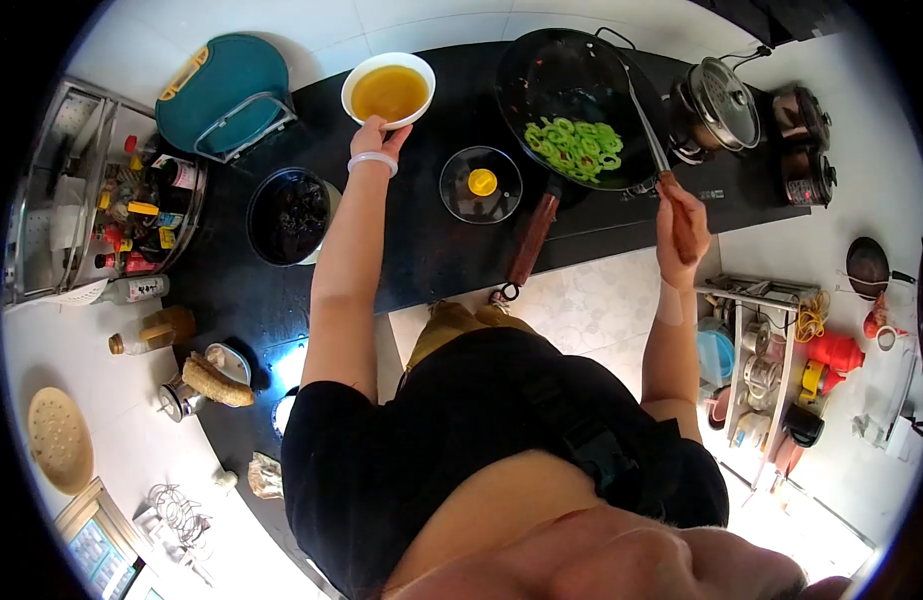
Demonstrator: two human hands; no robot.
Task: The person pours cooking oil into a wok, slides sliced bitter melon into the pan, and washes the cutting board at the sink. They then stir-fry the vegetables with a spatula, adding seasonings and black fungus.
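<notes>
While the left hand (383,138) grips a white bowl (388,58), the right hand (684,228) clasps a wooden-handled utensil (649,133).

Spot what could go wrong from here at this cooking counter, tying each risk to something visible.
1. The left hand grips the white bowl at one side, so the yellow liquid might slop if it tips.
2. The wok has its wooden handle jutting past the counter edge, where a bump could shift it.
3. Stirring carelessly with the spatula might push green slices over the near rim.
</notes>
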